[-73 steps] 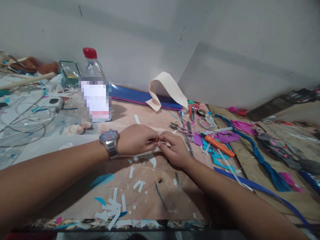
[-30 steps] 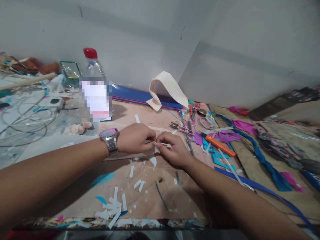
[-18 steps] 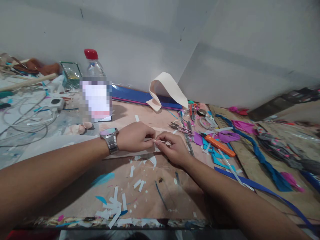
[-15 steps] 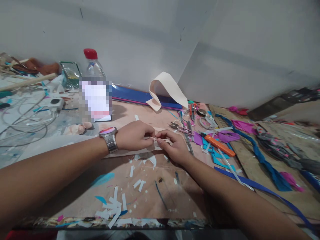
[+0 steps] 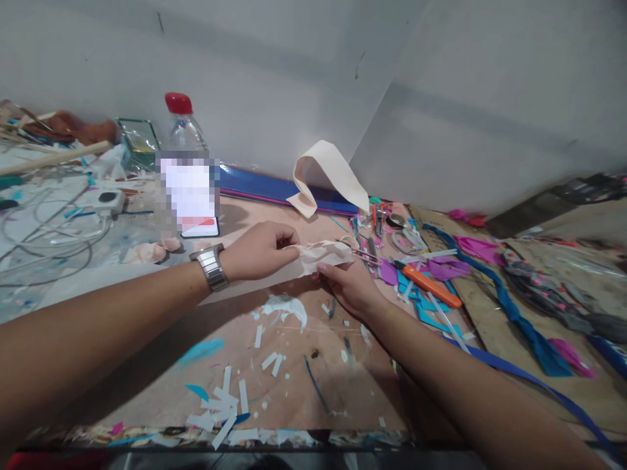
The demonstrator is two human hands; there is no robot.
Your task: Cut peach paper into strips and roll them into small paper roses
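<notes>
at the far left of the frame, a loose cable (image 5: pixel 59 243) loops beside a white adapter (image 5: pixel 110 203), seemingly left there out of the hands' way. right of these, a phone (image 5: pixel 190 196), partly blurred, stands tilted before a red-capped bottle (image 5: pixel 186 124); the bottle probably props it so its screen faces the person. near the middle, the left hand (image 5: pixel 267 251), a watch (image 5: pixel 211 266) around its wrist, has its thumb and index finger nearly closed on a pale strip (image 5: pixel 322 256), apparently to keep the folds bunched. the strip lies at the centre of the frame, raised above the tabletop (image 5: pixel 353 391) and stretching between both hands. above it, a cream band (image 5: pixel 333 166) stands curled by the wall, perhaps springing from its own stiffness. just right of centre, the right hand's (image 5: pixel 349 282) grip is looser: the thumb rests on the strip's lower edge, likely supporting it from beneath; its other fingers are mostly hidden, so i cannot tell how firmly it holds. farther right, an orange cutter (image 5: pixel 431 286) lies among scraps, seemingly within easy reach.
</notes>
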